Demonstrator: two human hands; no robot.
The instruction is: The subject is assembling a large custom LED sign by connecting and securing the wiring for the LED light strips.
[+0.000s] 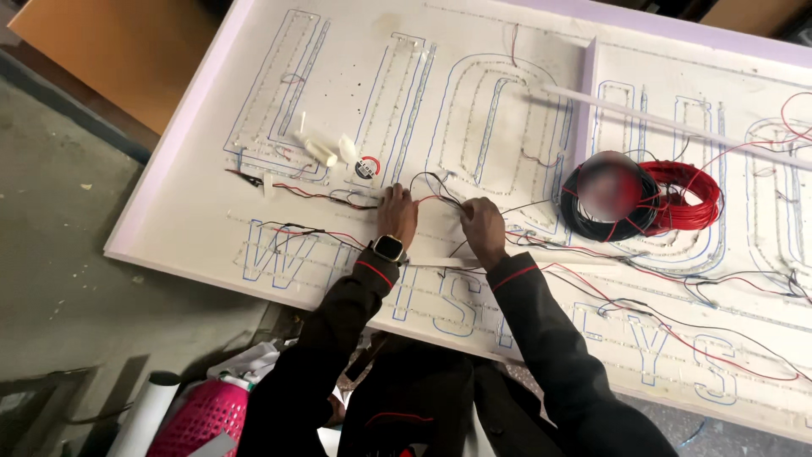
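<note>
A large white sign panel [194,169] lies flat, with letter outlines drawn in blue and dotted LED strips inside them. My left hand [397,213], with a smartwatch [388,248] on the wrist, presses down on red and black wires [338,198] on the panel. My right hand [483,228] pinches thin wires [440,190] just beside it. Both sleeves are dark with a red stripe.
A coil of red wire [689,196] and a coil of black wire [584,222] lie to the right. White tubes [320,152] and a small tape roll [366,167] sit above my left hand. A white bar [677,125] crosses the panel. A pink basket [203,416] stands on the floor.
</note>
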